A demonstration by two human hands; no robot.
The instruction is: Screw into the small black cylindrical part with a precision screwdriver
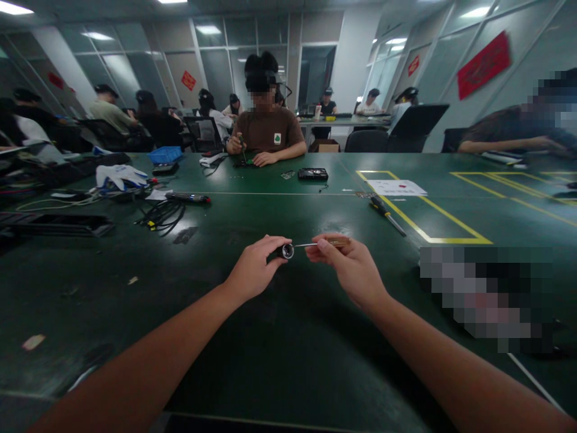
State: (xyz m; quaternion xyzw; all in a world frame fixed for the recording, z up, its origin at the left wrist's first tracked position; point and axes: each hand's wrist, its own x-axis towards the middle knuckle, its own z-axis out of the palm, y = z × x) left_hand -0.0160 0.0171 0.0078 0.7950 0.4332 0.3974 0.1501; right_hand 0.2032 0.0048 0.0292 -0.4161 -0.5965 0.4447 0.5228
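Above the green table, my left hand (258, 264) pinches a short black cylinder with a silvery ring at its end (287, 251); the ring end faces me. My right hand (354, 267) is closed around the amber-brown handle of a screwdriver (338, 241). Its thin metal shaft points left, and the tip is at the cylinder's rim; whether it touches or enters I cannot tell. My fingers hide most of the cylinder's body. Beyond my right hand, another screwdriver, black and yellow (382, 208), lies on the table.
Green table (288, 373) stretches ahead. At the left lie black cables (164, 215), a dark pen-like tool (188, 198), white-and-blue gloves (121, 178) and a blue basket (164, 154). A black device (312, 174) and paper sheet (396, 187) lie farther off. Opposite, a person in brown (270, 129) works.
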